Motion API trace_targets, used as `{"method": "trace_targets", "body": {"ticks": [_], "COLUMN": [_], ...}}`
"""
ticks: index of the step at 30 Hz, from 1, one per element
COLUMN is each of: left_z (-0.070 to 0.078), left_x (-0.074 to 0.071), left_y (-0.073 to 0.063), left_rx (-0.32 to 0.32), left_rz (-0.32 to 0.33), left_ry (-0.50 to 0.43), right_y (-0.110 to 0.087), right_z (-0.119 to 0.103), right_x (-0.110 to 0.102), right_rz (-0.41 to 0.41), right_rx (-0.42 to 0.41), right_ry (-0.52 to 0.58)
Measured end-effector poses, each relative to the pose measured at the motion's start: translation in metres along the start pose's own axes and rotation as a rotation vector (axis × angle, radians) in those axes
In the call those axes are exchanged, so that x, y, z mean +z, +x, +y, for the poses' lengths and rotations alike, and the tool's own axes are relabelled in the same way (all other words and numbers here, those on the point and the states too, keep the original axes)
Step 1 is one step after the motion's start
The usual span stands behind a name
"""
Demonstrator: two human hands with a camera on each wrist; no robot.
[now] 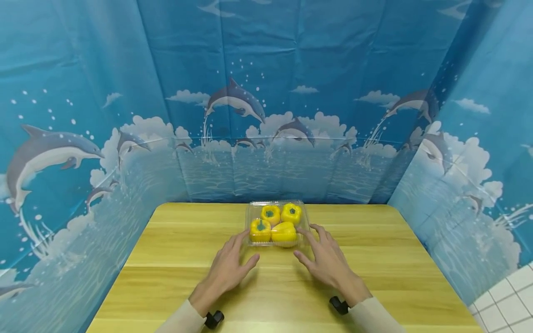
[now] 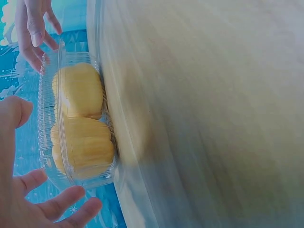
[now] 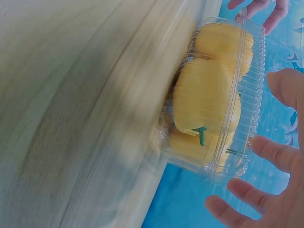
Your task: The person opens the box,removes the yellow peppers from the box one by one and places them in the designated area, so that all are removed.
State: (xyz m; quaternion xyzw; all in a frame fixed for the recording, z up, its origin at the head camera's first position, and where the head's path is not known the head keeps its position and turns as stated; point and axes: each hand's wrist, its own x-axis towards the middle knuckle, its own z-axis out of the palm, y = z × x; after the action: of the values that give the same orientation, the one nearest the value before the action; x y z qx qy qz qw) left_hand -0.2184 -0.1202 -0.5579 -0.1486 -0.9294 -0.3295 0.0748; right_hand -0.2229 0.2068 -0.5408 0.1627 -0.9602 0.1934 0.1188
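Note:
Several yellow bell peppers [image 1: 284,232] with green stems lie inside a clear plastic box [image 1: 275,202] with a lid over them, near the back edge of the table. The box shows ribbed walls in both wrist views. On its left side is my left hand [image 1: 230,267], fingers spread and thumb held apart, with fingertips close to the front left corner. My right hand [image 1: 326,259] mirrors it on the other side, its fingertips at the right wall. Whether the fingertips touch the box is hard to tell. Neither hand grips anything.
The box stands on a pale wooden table [image 1: 166,286] with rounded back corners. A blue curtain [image 1: 266,171] printed with dolphins and waves hangs behind and on both sides. White floor tiles [image 1: 510,296] show at the lower right.

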Motion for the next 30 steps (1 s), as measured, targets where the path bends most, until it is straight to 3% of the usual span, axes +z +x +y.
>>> {"method": "trace_targets", "body": {"ticks": [15,24,30], "left_z": [-0.003,0.000,0.001], "left_x": [-0.005,-0.007,-0.009], "left_y": [-0.014,-0.019,-0.022], "left_rx": [0.039,0.023,0.014], "left_rz": [0.024,-0.002,-0.025], "left_ry": [0.029,-0.028,-0.057], "right_y": [-0.010,-0.016,-0.018], "right_z": [-0.005,-0.006,-0.007], "right_x": [-0.001,-0.005,-0.008], "right_rz": [0.051,0.077,0.077], "right_rx": [-0.068,-0.102,-0.157], "right_ry": [-0.043,0.041,0.032]}}
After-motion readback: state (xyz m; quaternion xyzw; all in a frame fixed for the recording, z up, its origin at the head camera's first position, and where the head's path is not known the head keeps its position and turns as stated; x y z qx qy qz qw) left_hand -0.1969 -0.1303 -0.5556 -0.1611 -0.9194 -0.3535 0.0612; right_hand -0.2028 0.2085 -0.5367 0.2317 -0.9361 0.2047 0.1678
